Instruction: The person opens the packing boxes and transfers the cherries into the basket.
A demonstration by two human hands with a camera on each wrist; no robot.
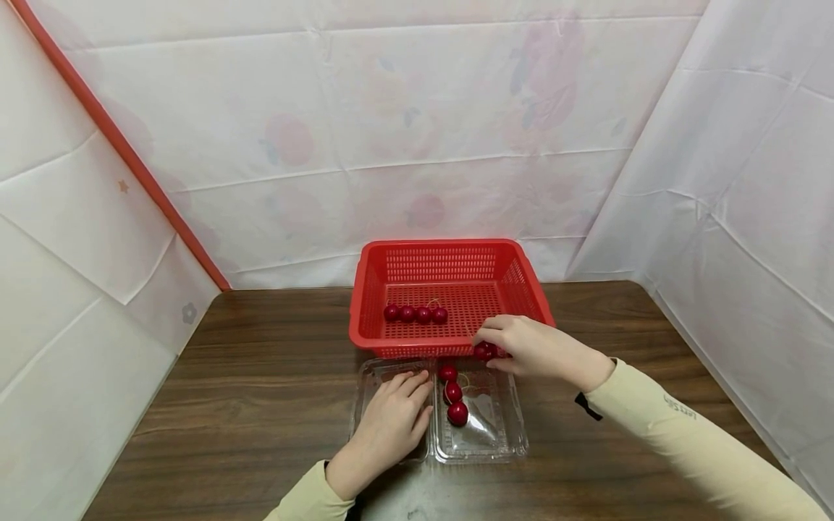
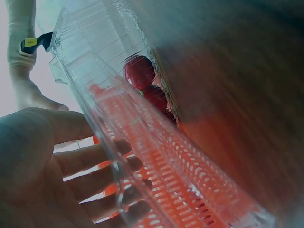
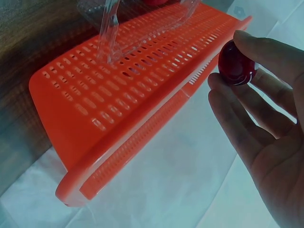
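Observation:
My right hand (image 1: 531, 349) pinches a dark red cherry (image 3: 236, 64) between thumb and fingertips, just over the near rim of the red plastic basket (image 1: 449, 346). Inside that basket, several cherries (image 1: 415, 315) lie in a row towards the left. In front of it is an opened clear plastic clamshell box (image 1: 485, 452). Three cherries (image 1: 458, 414) line the left side of its right half. My left hand (image 1: 387, 420) rests on the left half, its fingers extended over the edge in the left wrist view.
All of this sits on a dark wood-grain table (image 1: 274, 383). Pale patterned sheeting (image 1: 417, 130) rises behind the basket and along both sides. A red strip (image 1: 124, 152) slants down the left corner. Black straps (image 1: 588, 407) show near the wrists.

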